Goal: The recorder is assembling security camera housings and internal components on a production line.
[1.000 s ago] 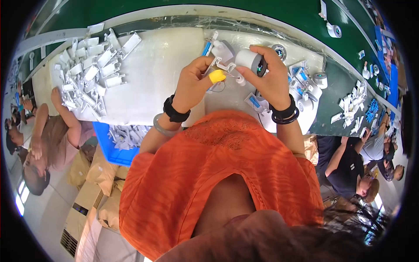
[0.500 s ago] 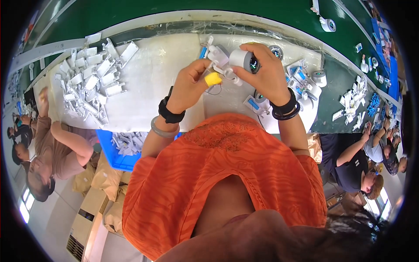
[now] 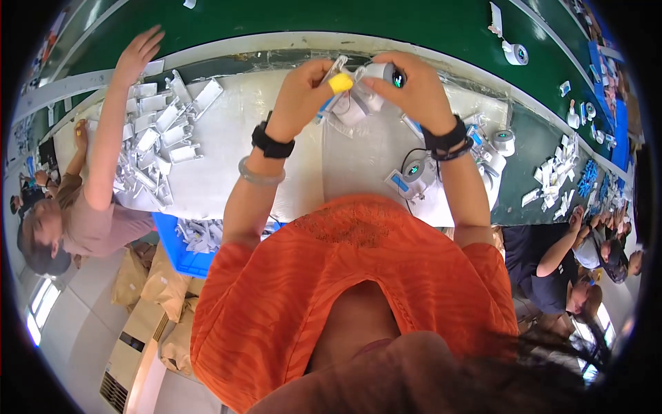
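Both my hands are raised together over the far part of the table. In my right hand (image 3: 412, 86) is a white round-headed device (image 3: 377, 71) with a dark face and a small green-lit mark, pinched between thumb and fingers. My left hand (image 3: 301, 96) is closed on a white plastic part (image 3: 338, 67) right beside it; whether the two pieces are joined I cannot tell. Something yellow (image 3: 340, 83) covers the left thumb tip. Just under my hands lies another white device (image 3: 352, 107), partly hidden. Nearer me on the right sits a wired white device (image 3: 416, 172) with a lit face.
White plastic brackets (image 3: 155, 134) are heaped on the left. More devices (image 3: 493, 152) lie right, beside white parts (image 3: 552, 169) and blue pieces (image 3: 588, 179). A green conveyor (image 3: 289, 21) runs behind. A blue bin (image 3: 181, 255) stands lower left. A co-worker's arm (image 3: 110, 138) reaches across the left.
My hands have moved away from me, toward the table's far edge, with the parts. The left co-worker's arm has stretched over the bracket heap toward the conveyor.
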A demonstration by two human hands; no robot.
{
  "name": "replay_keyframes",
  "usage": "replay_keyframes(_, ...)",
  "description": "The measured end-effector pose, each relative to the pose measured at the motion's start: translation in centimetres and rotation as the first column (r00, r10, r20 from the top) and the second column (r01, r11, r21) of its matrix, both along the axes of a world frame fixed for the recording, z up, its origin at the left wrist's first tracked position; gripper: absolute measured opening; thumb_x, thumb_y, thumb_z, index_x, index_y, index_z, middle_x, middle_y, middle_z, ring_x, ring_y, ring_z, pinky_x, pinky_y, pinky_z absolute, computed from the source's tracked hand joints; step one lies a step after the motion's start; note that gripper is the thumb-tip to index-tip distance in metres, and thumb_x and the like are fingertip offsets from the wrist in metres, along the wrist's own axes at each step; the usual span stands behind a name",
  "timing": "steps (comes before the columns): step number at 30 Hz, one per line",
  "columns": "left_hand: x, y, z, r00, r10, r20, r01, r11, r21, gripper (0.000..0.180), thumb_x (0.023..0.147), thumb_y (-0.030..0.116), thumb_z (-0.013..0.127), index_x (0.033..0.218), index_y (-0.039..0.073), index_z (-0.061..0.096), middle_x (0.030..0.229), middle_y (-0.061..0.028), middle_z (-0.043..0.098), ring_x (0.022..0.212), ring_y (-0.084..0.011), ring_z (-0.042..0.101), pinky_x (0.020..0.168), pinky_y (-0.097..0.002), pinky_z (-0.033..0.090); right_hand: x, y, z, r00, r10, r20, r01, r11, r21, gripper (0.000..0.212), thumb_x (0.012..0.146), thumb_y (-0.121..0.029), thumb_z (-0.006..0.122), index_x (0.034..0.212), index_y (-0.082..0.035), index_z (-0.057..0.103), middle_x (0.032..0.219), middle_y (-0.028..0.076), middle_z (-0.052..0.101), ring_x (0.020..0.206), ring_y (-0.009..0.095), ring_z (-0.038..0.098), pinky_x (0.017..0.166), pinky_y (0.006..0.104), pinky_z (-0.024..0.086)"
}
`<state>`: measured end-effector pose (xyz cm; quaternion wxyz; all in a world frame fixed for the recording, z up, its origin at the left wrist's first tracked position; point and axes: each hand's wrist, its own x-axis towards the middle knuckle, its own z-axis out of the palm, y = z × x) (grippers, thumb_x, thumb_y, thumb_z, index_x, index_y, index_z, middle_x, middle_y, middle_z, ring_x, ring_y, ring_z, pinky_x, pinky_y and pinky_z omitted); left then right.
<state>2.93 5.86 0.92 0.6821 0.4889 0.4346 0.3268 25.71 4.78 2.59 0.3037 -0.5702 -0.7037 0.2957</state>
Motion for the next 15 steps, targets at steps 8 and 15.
replay_keyframes(8, 0.9, 3.7, -1.5, 0.997, 0.053, 0.055, -0.056, 0.997, 0.045, 0.021, 0.091, 0.011, 0.063, 0.108, -0.002, 0.061, 0.09, -0.0058, 0.069, 0.081, -0.0095, 0.064, 0.073, -0.0228, 0.05, 0.5, 4.9, -0.9, 0.99, -0.027, 0.136, 0.01, 0.993, 0.12, 0.047, 0.075, -0.043, 0.077, 0.102, -0.005, 0.068, 0.089, 0.012, 0.066, 0.078, 0.026, 0.063, 0.069, 0.0343, 0.05)
replay_keyframes(15, 1.1, 4.6, -1.0, 0.99, 0.137, 0.028, -0.139, 0.985, 0.104, 0.018, 0.09, 0.009, 0.064, 0.103, -0.003, 0.061, 0.087, -0.0064, 0.069, 0.08, -0.0093, 0.066, 0.071, -0.0219, 0.05, -0.1, 5.7, 0.0, 0.986, -0.06, 0.158, 0.039, 0.99, 0.137, 0.049, 0.076, -0.043, 0.077, 0.105, -0.006, 0.068, 0.097, 0.011, 0.066, 0.078, 0.024, 0.063, 0.069, 0.0335, 0.051)
